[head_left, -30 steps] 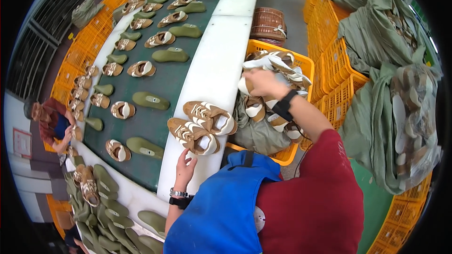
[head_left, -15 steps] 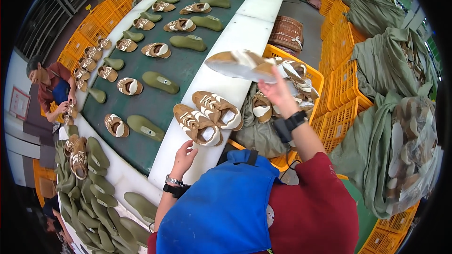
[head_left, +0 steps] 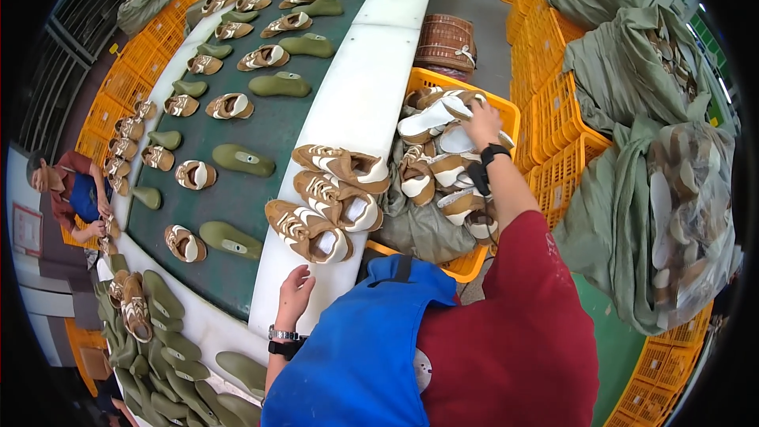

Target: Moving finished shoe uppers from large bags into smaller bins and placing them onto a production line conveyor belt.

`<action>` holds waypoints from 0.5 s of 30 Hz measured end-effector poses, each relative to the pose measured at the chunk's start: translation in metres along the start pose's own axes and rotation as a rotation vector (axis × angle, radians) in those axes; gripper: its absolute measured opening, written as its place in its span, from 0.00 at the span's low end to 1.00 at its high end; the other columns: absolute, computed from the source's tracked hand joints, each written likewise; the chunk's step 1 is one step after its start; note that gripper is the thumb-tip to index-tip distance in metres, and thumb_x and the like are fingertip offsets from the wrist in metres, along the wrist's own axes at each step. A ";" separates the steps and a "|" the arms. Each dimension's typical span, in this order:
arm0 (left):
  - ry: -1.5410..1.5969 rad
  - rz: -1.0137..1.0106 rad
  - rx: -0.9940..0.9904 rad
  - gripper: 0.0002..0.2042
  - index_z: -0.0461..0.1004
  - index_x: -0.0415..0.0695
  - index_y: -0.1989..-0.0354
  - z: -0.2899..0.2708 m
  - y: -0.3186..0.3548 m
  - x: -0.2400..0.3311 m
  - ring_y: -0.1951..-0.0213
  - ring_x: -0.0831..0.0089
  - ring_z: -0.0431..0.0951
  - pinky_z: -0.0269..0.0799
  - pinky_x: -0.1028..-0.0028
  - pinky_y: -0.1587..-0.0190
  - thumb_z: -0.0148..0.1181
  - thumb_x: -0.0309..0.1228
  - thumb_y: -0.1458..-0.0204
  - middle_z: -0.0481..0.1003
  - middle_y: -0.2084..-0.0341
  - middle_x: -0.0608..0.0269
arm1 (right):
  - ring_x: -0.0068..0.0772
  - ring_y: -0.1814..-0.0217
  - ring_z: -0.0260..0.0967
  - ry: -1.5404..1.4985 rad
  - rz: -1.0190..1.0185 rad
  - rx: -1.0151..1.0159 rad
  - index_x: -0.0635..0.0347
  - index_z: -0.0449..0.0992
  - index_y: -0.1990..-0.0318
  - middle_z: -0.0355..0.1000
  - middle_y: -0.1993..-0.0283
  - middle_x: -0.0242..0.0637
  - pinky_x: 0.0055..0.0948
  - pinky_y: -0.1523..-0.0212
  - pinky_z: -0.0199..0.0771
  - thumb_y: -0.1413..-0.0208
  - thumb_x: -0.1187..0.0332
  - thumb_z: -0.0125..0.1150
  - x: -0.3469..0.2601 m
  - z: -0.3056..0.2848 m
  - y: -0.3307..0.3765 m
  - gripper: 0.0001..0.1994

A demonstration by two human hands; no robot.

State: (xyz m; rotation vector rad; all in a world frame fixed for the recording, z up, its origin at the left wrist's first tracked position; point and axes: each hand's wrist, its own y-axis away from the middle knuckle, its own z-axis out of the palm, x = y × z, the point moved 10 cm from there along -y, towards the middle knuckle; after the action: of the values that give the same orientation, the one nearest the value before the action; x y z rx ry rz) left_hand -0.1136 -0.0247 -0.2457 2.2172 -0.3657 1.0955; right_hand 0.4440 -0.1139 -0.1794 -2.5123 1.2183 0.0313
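Note:
Three brown-and-white lace-up sneakers (head_left: 324, 202) sit side by side on the white ledge. Just nearer to me, my left hand (head_left: 294, 294) holds nothing; its fingers are loosely bent and apart, close to the nearest sneaker's heel. To the right, a yellow crate (head_left: 506, 111) lined with grey-green cloth is heaped with more sneakers (head_left: 416, 174), several showing pale soles. My right hand (head_left: 482, 125) reaches into this heap, fingers closed around the end of a sneaker (head_left: 435, 117) lying sole up. Its fingertips are partly hidden.
On the green belt (head_left: 178, 205) stand rows of sneakers and olive shoe lasts (head_left: 243, 160). More lasts (head_left: 170, 348) are piled at lower left. Stacked yellow crates (head_left: 557, 126) and cloth-covered sacks (head_left: 632, 71) line the right side. A co-worker (head_left: 75, 194) handles a shoe at far left.
The sneaker my right hand held in the air now rests on the ledge as the third, farthest one. My right hand has moved into the crate. My view has shifted slightly.

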 end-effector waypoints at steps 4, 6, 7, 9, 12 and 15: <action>-0.028 0.040 0.003 0.19 0.67 0.37 0.50 0.002 -0.002 0.006 0.59 0.65 0.76 0.71 0.71 0.57 0.56 0.29 0.52 0.74 0.61 0.50 | 0.46 0.58 0.70 0.052 0.105 -0.315 0.53 0.77 0.65 0.73 0.64 0.46 0.42 0.58 0.69 0.53 0.60 0.54 0.089 0.068 0.003 0.11; -0.035 0.034 0.020 0.19 0.67 0.37 0.51 -0.002 0.004 0.003 0.60 0.65 0.76 0.71 0.71 0.57 0.56 0.29 0.51 0.74 0.62 0.50 | 0.50 0.60 0.70 -0.109 0.078 -0.204 0.54 0.77 0.66 0.73 0.66 0.46 0.42 0.61 0.69 0.53 0.62 0.53 0.063 0.024 -0.007 0.10; -0.041 0.054 0.030 0.18 0.67 0.37 0.51 -0.006 0.003 0.012 0.60 0.65 0.76 0.71 0.71 0.58 0.56 0.29 0.51 0.75 0.62 0.50 | 0.46 0.68 0.72 -0.177 -0.002 -0.001 0.60 0.75 0.66 0.71 0.74 0.50 0.37 0.66 0.71 0.52 0.65 0.53 0.066 -0.006 -0.011 0.10; -0.059 0.024 0.071 0.16 0.67 0.36 0.52 -0.018 0.011 0.026 0.59 0.70 0.75 0.70 0.74 0.55 0.54 0.25 0.50 0.75 0.64 0.54 | 0.40 0.70 0.72 -0.400 -0.001 -0.033 0.60 0.75 0.66 0.72 0.73 0.46 0.33 0.65 0.71 0.50 0.66 0.53 0.037 -0.050 -0.019 0.09; 0.022 0.161 0.140 0.15 0.68 0.35 0.53 -0.032 0.012 0.050 0.60 0.67 0.76 0.72 0.72 0.57 0.54 0.25 0.50 0.75 0.64 0.51 | 0.29 0.71 0.70 -1.031 0.049 -0.212 0.61 0.73 0.65 0.73 0.70 0.38 0.27 0.65 0.70 0.47 0.67 0.53 -0.011 -0.085 -0.012 0.08; 0.123 0.250 0.137 0.15 0.67 0.34 0.53 -0.035 0.006 0.100 0.59 0.70 0.75 0.70 0.73 0.56 0.54 0.26 0.48 0.75 0.62 0.54 | 0.21 0.64 0.69 -1.804 0.092 -0.648 0.62 0.70 0.59 0.72 0.61 0.32 0.24 0.61 0.70 0.43 0.68 0.50 -0.105 -0.076 0.031 0.09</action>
State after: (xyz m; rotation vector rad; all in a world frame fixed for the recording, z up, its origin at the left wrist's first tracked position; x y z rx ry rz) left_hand -0.0763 -0.0041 -0.1482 2.2518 -0.5395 1.4210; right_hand 0.3443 -0.0759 -0.0990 -1.4964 0.4072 2.2942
